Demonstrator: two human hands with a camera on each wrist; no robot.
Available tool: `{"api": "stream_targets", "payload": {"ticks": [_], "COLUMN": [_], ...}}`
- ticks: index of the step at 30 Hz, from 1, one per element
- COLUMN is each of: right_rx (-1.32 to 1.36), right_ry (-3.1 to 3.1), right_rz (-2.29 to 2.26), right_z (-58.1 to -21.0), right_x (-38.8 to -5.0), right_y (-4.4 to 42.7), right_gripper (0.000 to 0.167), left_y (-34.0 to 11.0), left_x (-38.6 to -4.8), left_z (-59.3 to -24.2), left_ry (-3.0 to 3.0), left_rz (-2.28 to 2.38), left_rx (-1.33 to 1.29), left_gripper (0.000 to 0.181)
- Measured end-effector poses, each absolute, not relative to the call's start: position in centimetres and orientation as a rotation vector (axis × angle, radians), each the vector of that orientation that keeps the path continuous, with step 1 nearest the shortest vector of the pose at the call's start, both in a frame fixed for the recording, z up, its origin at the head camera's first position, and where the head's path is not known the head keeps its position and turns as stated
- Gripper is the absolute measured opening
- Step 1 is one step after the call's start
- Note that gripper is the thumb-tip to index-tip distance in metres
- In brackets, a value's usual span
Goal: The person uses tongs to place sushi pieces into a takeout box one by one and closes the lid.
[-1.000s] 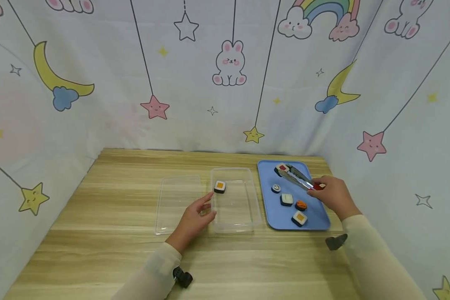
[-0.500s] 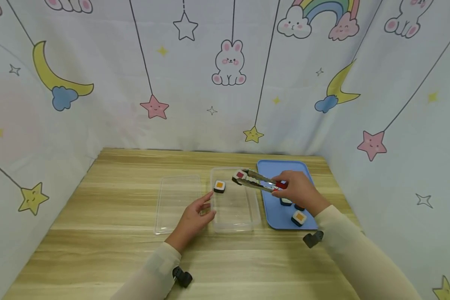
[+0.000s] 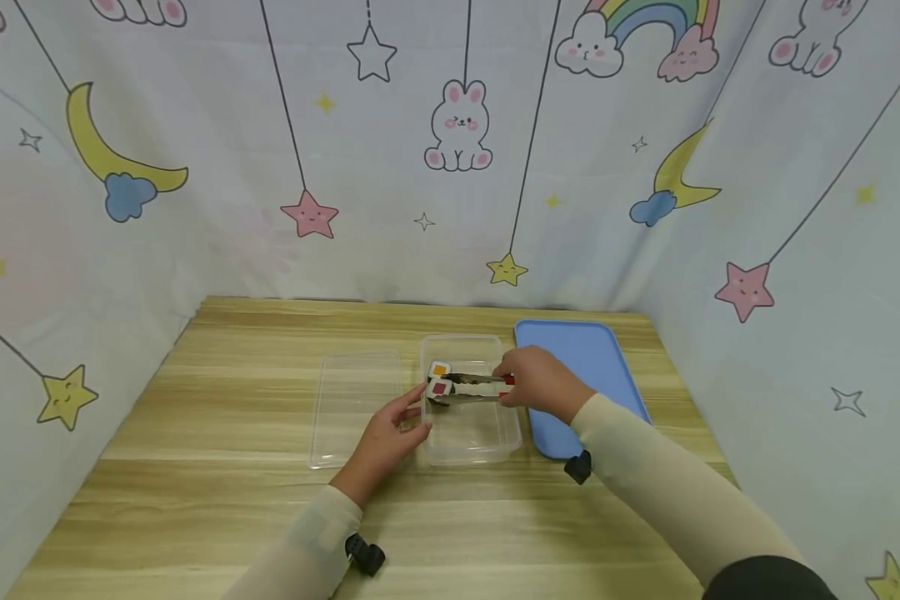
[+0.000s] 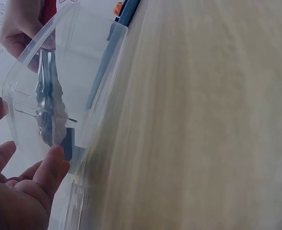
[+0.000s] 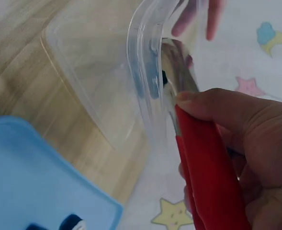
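My right hand (image 3: 543,383) grips the red-handled metal tongs (image 5: 208,167). In the head view, the tongs' tips are at a sushi piece with a red centre (image 3: 439,388) inside the clear plastic container (image 3: 471,457). Just behind it sits another sushi piece with an orange centre (image 3: 440,368). My left hand (image 3: 382,437) is at the container's left wall, its fingers and thumb extended against the side. The left wrist view shows the tongs through the see-through wall; whether their tips still clasp the piece is hard to tell.
A clear lid (image 3: 356,408) lies flat left of the container. To the right is a blue tray (image 3: 570,333), partly hidden by my right arm. A dark-sided sushi piece (image 5: 73,222) shows on it in the right wrist view. A patterned curtain (image 3: 420,258) rises behind the table.
My right hand has carried the red-centred sushi piece in the tongs leftward from the blue tray and down into the container. My left hand has stayed at the container's side.
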State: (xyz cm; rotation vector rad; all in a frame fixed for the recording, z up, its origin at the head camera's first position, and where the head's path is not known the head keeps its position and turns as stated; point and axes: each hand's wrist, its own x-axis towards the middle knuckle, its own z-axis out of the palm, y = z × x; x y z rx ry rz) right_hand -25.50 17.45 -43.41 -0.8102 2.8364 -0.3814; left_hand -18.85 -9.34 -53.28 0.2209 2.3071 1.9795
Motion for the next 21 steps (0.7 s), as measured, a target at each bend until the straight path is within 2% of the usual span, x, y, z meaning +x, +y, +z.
{"api": "stream_targets", "payload": {"ticks": [3,6,14,21], "right_rx": [-0.810,-0.799,-0.725,-0.495], "right_ry": [2.808,2.796,2.838,2.938], "right_rz": [-0.376,-0.380,-0.507,-0.715], "right_z": [-43.5,-43.6,-42.9,-42.7], "right_x": [-25.7,-25.7,-25.7,-25.7], "right_y": [17.0,16.9,19.2,24.8], "right_gripper": [0.026,0.026,0.047,0.059], "left_y": [-9.3,-9.4,-9.6,-9.7], "left_x": [-18.9,-19.4,-19.4,-19.4], "left_z": [-53.4,-54.6,-54.7,-54.6], "left_ry": [2.305,2.315,2.350,2.348], "left_rz": [1.978,1.975,1.954,1.940], "left_rx": [0.227,0.239,0.268,0.229], "left_gripper": [0.065,0.065,0.065,0.065]}}
